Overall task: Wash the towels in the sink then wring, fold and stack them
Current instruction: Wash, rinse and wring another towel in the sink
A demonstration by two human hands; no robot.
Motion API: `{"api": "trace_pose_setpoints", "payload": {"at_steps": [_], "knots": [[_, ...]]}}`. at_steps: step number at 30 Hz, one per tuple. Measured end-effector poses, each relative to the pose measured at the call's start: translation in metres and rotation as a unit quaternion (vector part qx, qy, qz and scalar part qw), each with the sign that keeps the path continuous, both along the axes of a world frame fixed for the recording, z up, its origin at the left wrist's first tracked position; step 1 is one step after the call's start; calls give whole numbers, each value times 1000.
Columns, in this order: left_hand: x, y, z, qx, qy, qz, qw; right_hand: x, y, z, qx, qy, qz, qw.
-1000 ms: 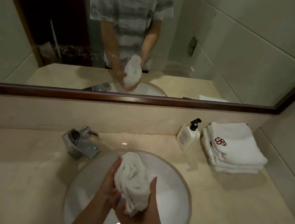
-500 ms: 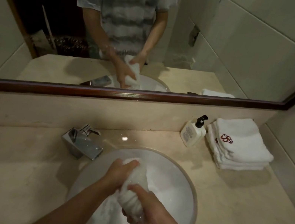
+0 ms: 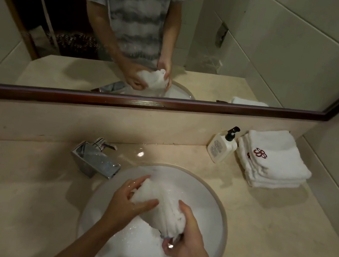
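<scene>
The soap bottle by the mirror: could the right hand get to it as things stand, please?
Probably not at once: the right hand grips the wet towel over the sink. Once freed, nothing stands between it and the soap bottle.

White towel [image 3: 162, 203]; beige counter [image 3: 280, 236]

A beige stone table [image 3: 267, 245] runs beneath a wood-framed mirror, with a low backsplash of the same stone along its rear edge. A round white sink [image 3: 221, 206] is set into its middle. A square chrome faucet [image 3: 95, 158] stands at the sink's rear left rim, spout toward the basin. At the rear right, a white pump bottle [image 3: 220, 147] with a black top stands just beside a stack of folded white towels [image 3: 275, 161], the top one bearing a red emblem. Water drops glisten behind the sink.
</scene>
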State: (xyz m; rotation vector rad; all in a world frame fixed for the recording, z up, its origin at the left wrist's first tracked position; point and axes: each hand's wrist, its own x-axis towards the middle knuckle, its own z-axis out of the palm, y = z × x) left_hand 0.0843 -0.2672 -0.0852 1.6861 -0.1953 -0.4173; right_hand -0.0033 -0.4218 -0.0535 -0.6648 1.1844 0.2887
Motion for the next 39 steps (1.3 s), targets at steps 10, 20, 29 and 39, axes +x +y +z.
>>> {"api": "trace_pose_setpoints", "payload": {"at_steps": [10, 20, 29, 39], "knots": [[-15, -36, 21, -144, 62, 42, 987, 11, 8, 14, -195, -62, -104, 973], [5, -66, 23, -215, 443, 51, 869, 47, 3, 32, -806, -139, 231, 527], [9, -64, 22, -122, 396, -42, 909, 35, -9, 18, -813, -150, 252, 502], [-21, -44, 41, -92, 28, 14, 995, 11, -2, 24, -252, -124, -122, 952]]}}
